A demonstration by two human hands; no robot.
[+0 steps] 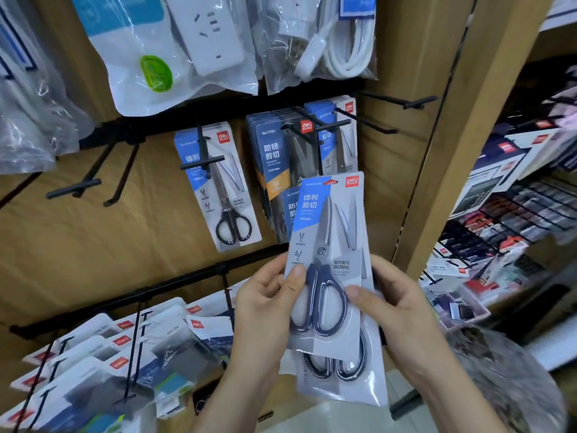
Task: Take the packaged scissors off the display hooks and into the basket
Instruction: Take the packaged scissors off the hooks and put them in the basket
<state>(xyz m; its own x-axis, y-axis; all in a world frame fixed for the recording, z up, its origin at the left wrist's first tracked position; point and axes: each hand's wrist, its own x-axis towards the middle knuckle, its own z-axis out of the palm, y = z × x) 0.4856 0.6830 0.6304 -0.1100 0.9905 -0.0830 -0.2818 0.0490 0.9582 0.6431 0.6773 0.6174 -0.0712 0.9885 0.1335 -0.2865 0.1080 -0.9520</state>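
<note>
A packaged pair of blue-handled scissors (pixel 327 260) is held upright in front of the display. My left hand (pixel 265 304) pinches its left edge with the thumb on the front. My right hand (pixel 396 307) grips the right edge. Behind the front pack sits a second scissors pack (pixel 340 376), held lower in the same grip. On the hooks hang a single black-handled scissors pack (pixel 218 185), a stack of dark-blue scissors packs (pixel 274 164) and another pack (pixel 340 132) to the right. No basket is in view.
Several bare black hooks (pixel 81 182) stick out at left and one hook (pixel 412 103) at upper right. Bagged power strips (pixel 175 48) hang above. Carded goods (pixel 93 354) fill the lower row. A wooden post (pixel 452 151) separates a stocked shelf (pixel 499 229) at right.
</note>
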